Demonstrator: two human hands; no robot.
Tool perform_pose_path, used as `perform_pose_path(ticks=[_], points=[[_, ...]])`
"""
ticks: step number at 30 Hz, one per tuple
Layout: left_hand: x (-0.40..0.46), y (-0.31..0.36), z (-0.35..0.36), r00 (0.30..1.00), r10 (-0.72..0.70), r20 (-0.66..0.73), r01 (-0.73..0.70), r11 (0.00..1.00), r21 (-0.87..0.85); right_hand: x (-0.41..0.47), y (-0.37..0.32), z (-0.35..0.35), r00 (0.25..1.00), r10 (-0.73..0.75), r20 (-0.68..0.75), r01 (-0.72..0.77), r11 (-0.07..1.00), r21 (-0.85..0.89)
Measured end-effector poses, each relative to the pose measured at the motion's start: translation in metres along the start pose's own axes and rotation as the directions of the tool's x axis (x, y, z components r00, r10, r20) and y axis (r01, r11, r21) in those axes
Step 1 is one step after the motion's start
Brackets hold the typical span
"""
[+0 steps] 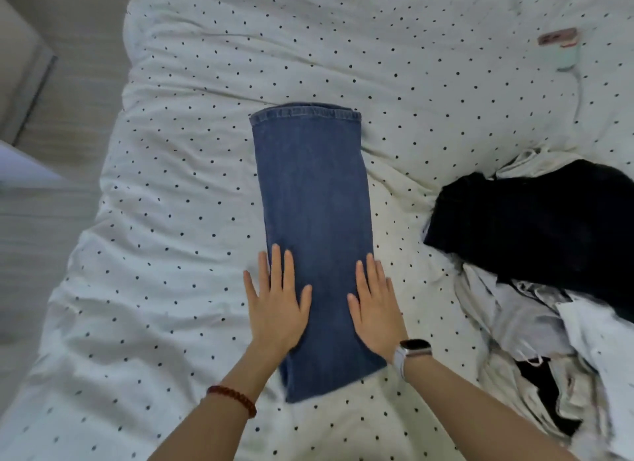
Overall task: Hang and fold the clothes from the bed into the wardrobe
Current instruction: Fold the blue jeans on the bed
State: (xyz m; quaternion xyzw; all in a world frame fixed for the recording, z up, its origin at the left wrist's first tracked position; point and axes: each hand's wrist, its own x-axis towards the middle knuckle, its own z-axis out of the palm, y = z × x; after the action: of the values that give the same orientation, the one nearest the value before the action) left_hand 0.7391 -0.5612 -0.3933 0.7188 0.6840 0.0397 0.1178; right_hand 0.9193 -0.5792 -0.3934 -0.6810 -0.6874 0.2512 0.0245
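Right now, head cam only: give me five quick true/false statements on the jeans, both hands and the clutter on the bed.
1. The jeans lie folded into a long strip on the dotted bedcover. True.
2. The left hand grips a bunched corner of the jeans. False: its fingers are straight and rest flat on the denim.
3. The right hand lies flat on the jeans, a watch on its wrist. True.
4. The black garment is draped over the jeans. False: it lies apart, to their right.
5. A phone lies at the far right of the bed. True.
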Motion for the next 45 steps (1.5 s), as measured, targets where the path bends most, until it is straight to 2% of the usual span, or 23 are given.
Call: perform_pose_path(ticks=[3,5,7,8,10,14,17,22,25,31,36,38,40,42,45], points=[[-0.058,0.007,0.002,0.996,-0.058,0.065,0.067,0.988,-0.137,-0.051,-0.002,0.015,0.995,0.099,0.029,-0.103,0.945,0.310],[-0.088,0.012,0.002,0.984,-0.135,0.117,0.167,0.930,-0.328,-0.076,-0.006,0.017,0.975,0.204,0.085,-0.213,0.769,0.603],[-0.107,0.021,-0.006,0.955,-0.251,0.157,0.296,0.784,-0.545,-0.088,-0.007,0.014,0.926,0.322,0.199,-0.351,0.535,0.769],[-0.110,0.024,-0.012,0.924,-0.323,0.205,0.379,0.695,-0.612,-0.088,-0.008,0.009,0.896,0.368,0.248,-0.405,0.449,0.797],[-0.111,0.030,-0.024,0.846,-0.429,0.316,0.524,0.564,-0.638,-0.085,-0.007,0.002,0.863,0.395,0.316,-0.470,0.393,0.791],[-0.103,0.029,-0.035,0.824,-0.418,0.384,0.567,0.615,-0.548,-0.084,-0.013,-0.010,0.834,0.366,0.413,-0.520,0.272,0.810],[-0.103,0.021,-0.044,0.825,-0.406,0.393,0.565,0.616,-0.549,-0.093,-0.019,-0.015,0.850,0.367,0.378,-0.496,0.314,0.810],[-0.107,0.011,-0.077,0.889,-0.386,0.246,0.438,0.564,-0.700,-0.111,-0.035,-0.034,0.907,0.329,0.262,-0.375,0.349,0.859],[-0.108,-0.002,-0.094,0.901,-0.391,0.188,0.397,0.569,-0.720,-0.118,-0.051,-0.039,0.924,0.295,0.243,-0.340,0.345,0.875],[-0.149,-0.016,-0.072,0.882,-0.350,0.316,0.470,0.603,-0.645,-0.150,-0.061,-0.010,0.887,0.316,0.336,-0.449,0.425,0.786],[-0.199,-0.026,-0.069,0.900,-0.206,0.385,0.420,0.647,-0.636,-0.198,-0.044,-0.003,0.939,0.183,0.292,-0.339,0.641,0.688],[-0.211,-0.031,-0.073,0.901,-0.158,0.405,0.400,0.663,-0.632,-0.212,-0.035,0.001,0.947,0.151,0.282,-0.308,0.665,0.680],[-0.211,-0.034,-0.082,0.900,-0.134,0.415,0.399,0.637,-0.660,-0.220,-0.025,0.001,0.950,0.167,0.265,-0.305,0.685,0.662],[-0.205,-0.033,-0.093,0.893,-0.090,0.442,0.409,0.571,-0.711,-0.222,-0.017,-0.004,0.962,0.125,0.243,-0.250,0.762,0.598],[-0.193,-0.024,-0.115,0.858,-0.076,0.508,0.493,0.394,-0.775,-0.214,-0.006,-0.014,0.987,-0.053,0.150,-0.004,0.934,0.357]])
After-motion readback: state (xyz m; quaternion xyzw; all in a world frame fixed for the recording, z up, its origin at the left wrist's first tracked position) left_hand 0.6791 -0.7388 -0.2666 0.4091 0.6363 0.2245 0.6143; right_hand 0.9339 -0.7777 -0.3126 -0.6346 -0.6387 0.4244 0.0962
